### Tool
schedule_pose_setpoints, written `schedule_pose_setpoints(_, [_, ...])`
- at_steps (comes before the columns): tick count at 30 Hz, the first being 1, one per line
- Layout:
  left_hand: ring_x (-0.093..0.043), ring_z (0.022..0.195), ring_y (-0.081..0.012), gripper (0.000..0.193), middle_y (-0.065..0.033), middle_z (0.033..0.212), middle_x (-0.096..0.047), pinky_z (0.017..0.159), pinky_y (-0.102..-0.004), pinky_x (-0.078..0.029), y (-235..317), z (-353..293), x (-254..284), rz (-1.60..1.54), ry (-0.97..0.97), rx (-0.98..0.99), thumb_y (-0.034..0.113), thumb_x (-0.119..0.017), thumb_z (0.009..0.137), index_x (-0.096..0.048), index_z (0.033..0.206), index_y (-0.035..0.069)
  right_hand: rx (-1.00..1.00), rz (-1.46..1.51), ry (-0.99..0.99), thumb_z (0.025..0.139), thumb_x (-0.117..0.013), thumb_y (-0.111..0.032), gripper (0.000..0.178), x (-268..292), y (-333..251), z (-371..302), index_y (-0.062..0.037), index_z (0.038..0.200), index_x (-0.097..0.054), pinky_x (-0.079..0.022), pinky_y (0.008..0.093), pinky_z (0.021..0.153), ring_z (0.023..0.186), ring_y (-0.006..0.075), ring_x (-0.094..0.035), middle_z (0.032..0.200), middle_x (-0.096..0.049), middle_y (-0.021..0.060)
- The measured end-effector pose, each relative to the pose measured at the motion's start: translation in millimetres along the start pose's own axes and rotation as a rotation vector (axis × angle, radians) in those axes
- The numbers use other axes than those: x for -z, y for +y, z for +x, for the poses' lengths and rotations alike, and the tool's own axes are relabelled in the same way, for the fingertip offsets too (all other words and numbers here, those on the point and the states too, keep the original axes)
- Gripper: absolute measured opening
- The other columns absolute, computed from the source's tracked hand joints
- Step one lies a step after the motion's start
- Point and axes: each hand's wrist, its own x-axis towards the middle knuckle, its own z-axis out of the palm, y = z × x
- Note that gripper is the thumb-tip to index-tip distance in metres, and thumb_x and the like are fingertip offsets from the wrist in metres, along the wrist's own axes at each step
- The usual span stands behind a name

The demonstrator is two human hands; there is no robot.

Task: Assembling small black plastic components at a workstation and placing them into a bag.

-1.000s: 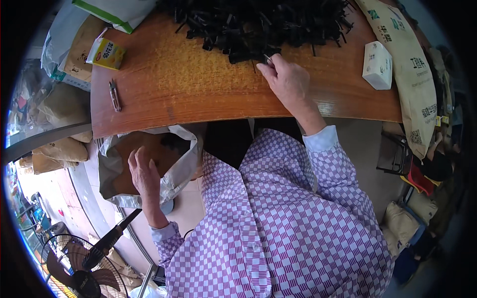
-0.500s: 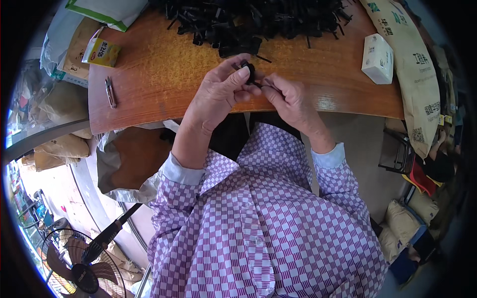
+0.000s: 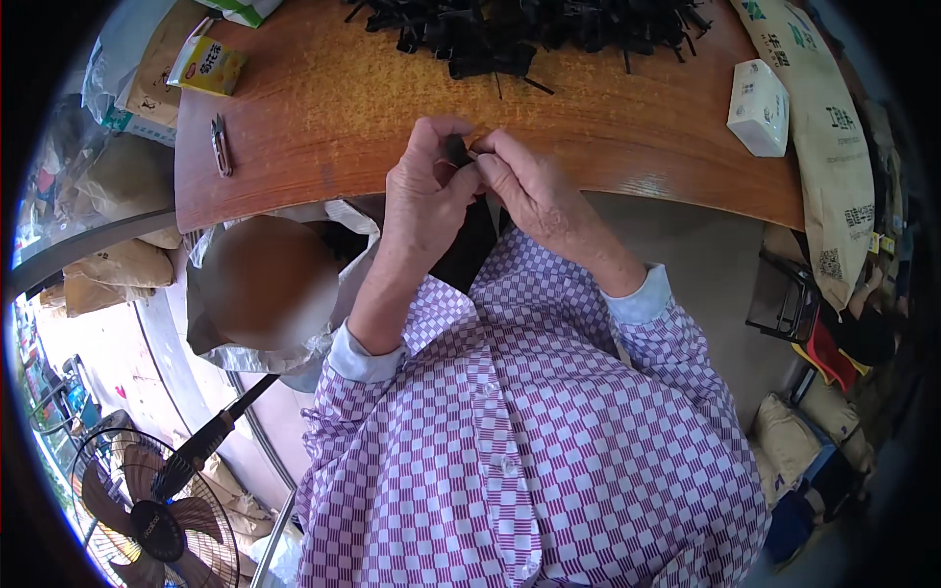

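Note:
Close together at the table's near edge, my two hands work on a small black piece point(image 3: 457, 151), soft-looking and strip-like; its exact kind is hard to make out. My left hand point(image 3: 423, 196) pinches it between thumb and fingers. From the other side, my right hand point(image 3: 534, 192) has thumb and forefinger pressed together at the piece's edge. The fingers hide most of it. Beyond them, a heap of black strap-like pieces point(image 3: 549, 29) with thin loose ends lies on the wooden table point(image 3: 323, 118).
On the table's left lie thread snips point(image 3: 221, 147) and a yellow drink carton point(image 3: 208, 65). A white tissue pack point(image 3: 760, 108) and a long paper sack point(image 3: 833, 167) are at the right. Below left stand an open lined bag point(image 3: 211, 333) and a fan point(image 3: 157, 529).
Both hands have come closer to me and nearer each other, still on the black piece. The whole view has shifted slightly, with the heap now higher in the picture.

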Motion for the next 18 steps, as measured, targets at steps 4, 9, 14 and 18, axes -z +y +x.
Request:
schedule_pose_setpoints(4, [-0.057,0.066,-0.0083,0.030,-0.0026,0.078,-0.058,0.058,-0.0225,-0.049,2,-4,5,0.078,0.026,0.050,-0.004,-0.062,0.081,-0.051,0.107,0.006,0.019,-0.046,-0.003,0.098,-0.045,-0.016,0.018,-10,4,2,0.0008,0.103,-0.051,-0.040,0.0292,0.051,0.058,0.0143,-0.052,0.067,-0.053,0.0095])
schedule_pose_setpoints(9, [-0.059,0.068,-0.0128,0.029,-0.0072,0.078,-0.060,0.062,-0.0269,-0.049,2,-2,10,0.241,0.053,0.067,-0.002,-0.064,0.079,-0.051,0.104,0.006,-0.025,-0.068,-0.014,0.098,-0.046,-0.016,0.018,-16,10,3,0.0002,0.102,-0.051,-0.040,0.0290,0.050,0.055,0.0142,-0.051,0.065,-0.051,0.0083])
schedule_pose_setpoints(14, [-0.064,0.073,-0.0246,0.026,-0.0118,0.083,-0.062,0.065,-0.0329,-0.051,7,-1,7,0.391,0.049,0.012,-0.001,-0.062,0.079,-0.050,0.101,0.006,-0.107,-0.050,-0.028,0.098,-0.046,-0.017,0.018,-16,10,2,-0.0002,0.100,-0.052,-0.039,0.0281,0.050,0.055,0.0131,-0.050,0.064,-0.051,0.0069])
schedule_pose_setpoints(18, [-0.063,0.077,-0.0349,0.027,-0.0153,0.092,-0.061,0.065,-0.0390,-0.051,6,0,-2,0.557,0.094,-0.086,-0.001,-0.059,0.078,-0.049,0.102,0.007,-0.105,-0.073,0.038,0.098,-0.046,-0.018,0.020,-20,18,3,-0.0006,0.097,-0.054,-0.040,0.0267,0.051,0.056,0.0119,-0.049,0.064,-0.051,0.0056])
